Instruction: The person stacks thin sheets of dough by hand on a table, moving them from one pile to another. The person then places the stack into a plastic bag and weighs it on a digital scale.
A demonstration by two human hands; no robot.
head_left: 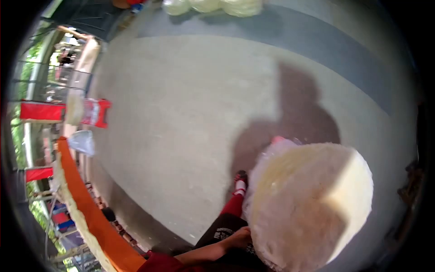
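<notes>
A large, thick bundle with a round, flat, cream-coloured face fills the lower right, close to my body. Clear, crinkled plastic wrap shows along its left side. My left hand comes in from the lower left under a dark red sleeve and is closed at the bundle's left edge, against the wrap. What its fingers pinch is partly hidden. My right hand cannot be seen; the bundle covers that side. A small pink patch shows at the bundle's far end, too blurred to name.
Grey concrete floor stretches ahead, with a darker band across it. Pale plastic-wrapped bundles stand at the far end. Along the left run an orange strip, red panels and a low ledge. My shoe shows beside the bundle.
</notes>
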